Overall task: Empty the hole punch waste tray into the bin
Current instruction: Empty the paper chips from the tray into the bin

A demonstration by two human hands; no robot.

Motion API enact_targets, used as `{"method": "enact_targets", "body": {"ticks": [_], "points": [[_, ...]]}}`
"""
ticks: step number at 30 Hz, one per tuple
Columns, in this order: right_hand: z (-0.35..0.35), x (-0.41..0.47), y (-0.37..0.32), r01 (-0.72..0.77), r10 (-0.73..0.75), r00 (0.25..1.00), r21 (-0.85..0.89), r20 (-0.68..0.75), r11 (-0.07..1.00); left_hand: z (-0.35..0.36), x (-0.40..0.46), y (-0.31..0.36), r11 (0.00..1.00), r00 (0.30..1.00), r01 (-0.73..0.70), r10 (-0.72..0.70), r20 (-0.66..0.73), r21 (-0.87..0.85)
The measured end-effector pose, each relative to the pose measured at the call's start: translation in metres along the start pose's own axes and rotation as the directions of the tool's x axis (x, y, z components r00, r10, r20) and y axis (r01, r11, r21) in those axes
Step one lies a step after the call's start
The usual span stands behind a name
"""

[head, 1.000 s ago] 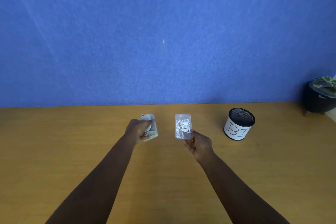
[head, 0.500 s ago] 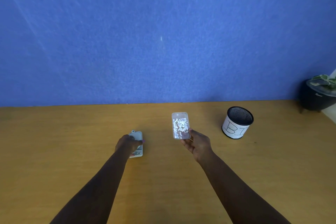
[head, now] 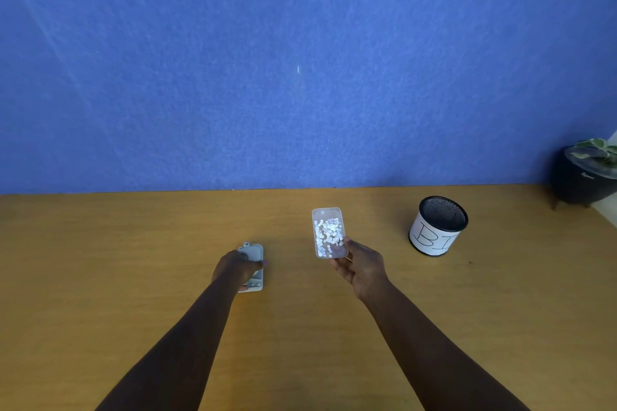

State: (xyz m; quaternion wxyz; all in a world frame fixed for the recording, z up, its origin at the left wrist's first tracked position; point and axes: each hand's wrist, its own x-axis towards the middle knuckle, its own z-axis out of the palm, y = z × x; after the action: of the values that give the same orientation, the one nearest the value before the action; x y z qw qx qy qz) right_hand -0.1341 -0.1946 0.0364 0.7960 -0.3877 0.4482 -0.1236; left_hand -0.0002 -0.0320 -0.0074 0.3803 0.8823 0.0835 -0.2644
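Note:
My right hand [head: 359, 265] holds a clear plastic waste tray [head: 328, 232] level above the wooden table [head: 133, 277], gripping its near end. White paper dots fill the tray. My left hand [head: 235, 267] is closed around the grey hole punch [head: 255, 265], which rests on the table to the left of the tray. The bin [head: 437, 225], a black mesh cup wrapped in white paper with handwritten letters, stands upright to the right of the tray, well apart from it.
A blue fabric partition [head: 300, 60] rises along the table's far edge. A dark pot with a leafy plant [head: 584, 173] sits at the far right corner, beyond the bin.
My left hand has lowered the hole punch toward me and onto the table. The tray in my right hand has stayed almost in place.

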Motion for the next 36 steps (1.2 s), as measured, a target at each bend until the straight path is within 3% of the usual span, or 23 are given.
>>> {"method": "enact_targets", "body": {"ticks": [9,13,16,18,19,21,23,26,31,36], "points": [[0.002,-0.003,-0.002,0.017,-0.017,1.000,-0.018,0.004,1.000,-0.003,0.003,0.000,0.996,0.999,0.034,-0.036,0.025,0.086],[0.001,-0.006,-0.004,0.032,-0.032,0.999,-0.022,0.012,0.999,-0.006,-0.007,0.003,0.946,0.996,0.079,-0.059,-0.072,0.313],[0.000,-0.009,-0.007,0.037,-0.035,0.999,-0.060,0.027,0.998,-0.007,-0.016,0.010,0.909,0.961,0.026,0.091,-0.259,0.415],[0.000,-0.012,-0.009,0.035,-0.031,0.998,-0.096,0.046,0.995,-0.006,-0.021,0.023,0.956,0.934,-0.078,0.170,-0.315,0.284],[0.001,-0.013,-0.010,0.032,-0.026,0.998,-0.116,0.057,0.993,-0.006,-0.023,0.032,0.985,0.947,-0.128,0.156,-0.281,0.117],[0.001,-0.017,-0.013,0.029,-0.015,0.997,-0.167,0.082,0.985,-0.003,-0.029,0.048,0.941,0.993,-0.117,0.104,-0.059,-0.318],[0.002,-0.020,-0.015,0.033,-0.011,0.994,-0.205,0.105,0.978,-0.001,-0.043,0.060,0.867,0.974,-0.007,0.117,0.191,-0.498],[0.000,-0.024,-0.020,0.047,-0.018,0.992,-0.240,0.123,0.970,0.004,-0.057,0.071,0.852,0.944,0.000,0.173,0.282,-0.523],[-0.006,-0.028,-0.027,0.057,-0.011,0.990,-0.324,0.141,0.944,0.011,-0.066,0.078,0.832,0.949,-0.048,0.211,0.236,-0.553],[-0.013,-0.029,-0.032,0.038,-0.002,0.986,-0.214,0.166,0.976,0.017,-0.068,0.084,0.786,0.956,-0.104,0.247,0.156,-0.610]]}}
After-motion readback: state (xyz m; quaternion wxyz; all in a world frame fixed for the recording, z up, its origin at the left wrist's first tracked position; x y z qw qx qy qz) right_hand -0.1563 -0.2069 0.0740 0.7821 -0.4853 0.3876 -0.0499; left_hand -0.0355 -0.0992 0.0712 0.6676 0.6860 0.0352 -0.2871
